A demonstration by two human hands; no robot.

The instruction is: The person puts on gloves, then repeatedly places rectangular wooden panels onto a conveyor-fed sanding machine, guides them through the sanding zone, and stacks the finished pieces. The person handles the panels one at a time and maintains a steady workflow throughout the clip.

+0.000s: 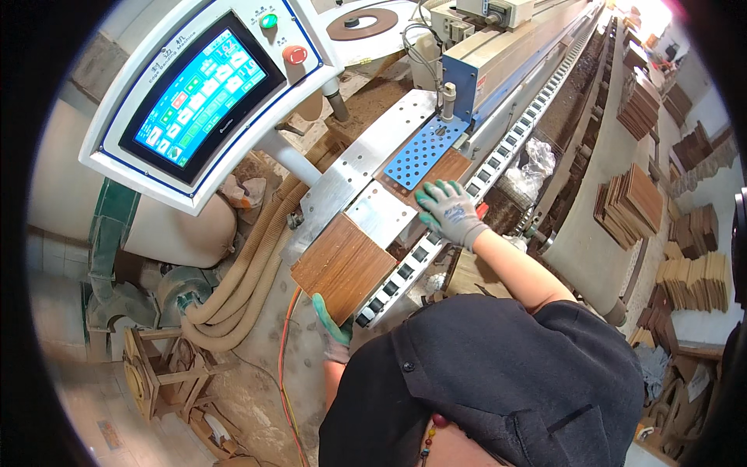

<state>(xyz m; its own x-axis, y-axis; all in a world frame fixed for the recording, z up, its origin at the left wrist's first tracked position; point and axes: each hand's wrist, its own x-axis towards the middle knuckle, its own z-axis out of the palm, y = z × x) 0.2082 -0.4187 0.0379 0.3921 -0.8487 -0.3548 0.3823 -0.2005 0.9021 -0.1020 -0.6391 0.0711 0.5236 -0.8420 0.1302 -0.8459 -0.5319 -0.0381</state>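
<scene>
Both my hands wear grey work gloves with green fingertips. My left hand grips the near corner of a brown wood-grain panel, which lies across the near end of the metal table and reaches to the feed track. Farther along, my right hand is open, its fingers spread and palm down at the near edge of a second brown panel. That panel lies partly beneath a blue perforated plate, which covers its middle.
A control console with a lit screen stands at the left. The feed track runs away along the machine. To the right are a conveyor belt and several stacked panels. Ribbed hoses lie at the left.
</scene>
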